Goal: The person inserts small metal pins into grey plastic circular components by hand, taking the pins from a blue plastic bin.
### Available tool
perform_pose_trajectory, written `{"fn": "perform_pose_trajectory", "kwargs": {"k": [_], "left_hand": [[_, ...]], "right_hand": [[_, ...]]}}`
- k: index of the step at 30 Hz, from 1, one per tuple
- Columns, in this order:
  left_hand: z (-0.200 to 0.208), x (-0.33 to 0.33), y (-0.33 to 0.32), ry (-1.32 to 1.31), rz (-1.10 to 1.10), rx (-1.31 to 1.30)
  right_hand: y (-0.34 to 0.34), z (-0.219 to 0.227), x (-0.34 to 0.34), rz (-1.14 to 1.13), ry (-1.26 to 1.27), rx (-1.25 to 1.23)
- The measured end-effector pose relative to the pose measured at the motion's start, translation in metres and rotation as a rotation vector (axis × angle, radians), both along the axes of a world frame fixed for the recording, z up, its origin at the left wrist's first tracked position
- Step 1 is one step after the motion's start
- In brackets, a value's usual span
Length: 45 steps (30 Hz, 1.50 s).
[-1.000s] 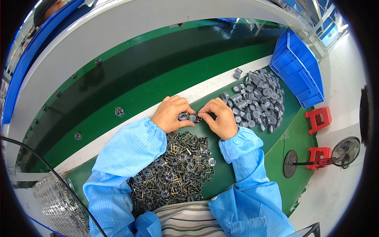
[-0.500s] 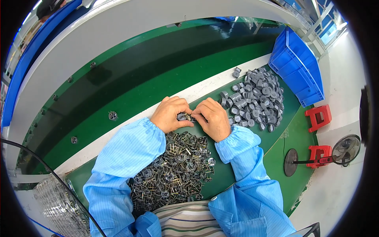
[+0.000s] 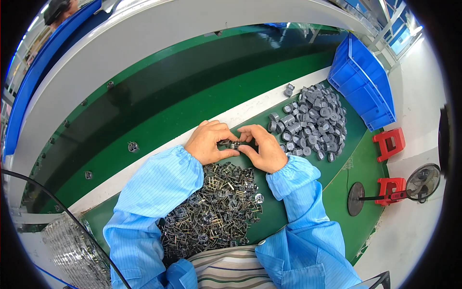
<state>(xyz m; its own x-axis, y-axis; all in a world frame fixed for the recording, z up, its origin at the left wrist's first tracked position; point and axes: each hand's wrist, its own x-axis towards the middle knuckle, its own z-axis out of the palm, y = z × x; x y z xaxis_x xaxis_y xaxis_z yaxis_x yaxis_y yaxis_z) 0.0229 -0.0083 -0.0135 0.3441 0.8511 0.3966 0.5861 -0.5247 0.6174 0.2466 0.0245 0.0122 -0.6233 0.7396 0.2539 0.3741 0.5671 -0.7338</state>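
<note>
Both my hands meet above the near edge of the white rail. My left hand (image 3: 210, 141) is closed round a small dark plug insert (image 3: 235, 144) with metal parts, gripped between thumb and fingers. From the other side, the thumb and fingertips of my right hand (image 3: 264, 150) close on the insert's right end; its fine detail is too small to make out. Below my hands lies a large heap of similar dark inserts with brass-coloured pins (image 3: 211, 212). Beyond my right hand is a pile of grey round plastic housings (image 3: 315, 120).
A green conveyor belt (image 3: 192, 101) carrying spaced round pieces (image 3: 133, 146) runs behind the white rail (image 3: 159, 156). At the far right stands a blue crate (image 3: 363, 79). Red stools (image 3: 389, 144) and a fan (image 3: 422, 183) are on the floor; clear plastic trays (image 3: 72, 245) sit at left.
My right fingers have spread slightly and shifted right, and the insert between my hands looks turned. Pieces on the belt have moved a little to the left.
</note>
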Motion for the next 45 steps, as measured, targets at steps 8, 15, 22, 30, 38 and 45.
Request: {"fn": "perform_pose_trajectory", "kwargs": {"k": [8, 15, 22, 30, 38, 45], "left_hand": [[0.009, 0.005, -0.001, -0.105, -0.010, -0.172], [0.002, 0.001, 0.006, -0.513, -0.168, -0.360], [0.013, 0.004, -0.001, -0.512, -0.159, -0.304], [0.029, -0.004, 0.002, -0.384, -0.071, -0.174], [0.041, 0.014, -0.013, -0.093, 0.030, -0.061], [0.047, 0.003, -0.016, 0.156, 0.136, 0.095]], "right_hand": [[0.007, -0.013, 0.011, -0.023, 0.047, -0.115], [-0.008, 0.001, -0.005, 0.020, 0.113, -0.318], [-0.011, -0.034, -0.018, -0.061, 0.491, -0.464], [-0.015, -0.005, -0.010, -0.172, 0.172, 0.005], [-0.015, -0.011, -0.010, -0.159, 0.026, 0.039], [-0.013, -0.018, -0.010, -0.201, -0.030, 0.192]]}}
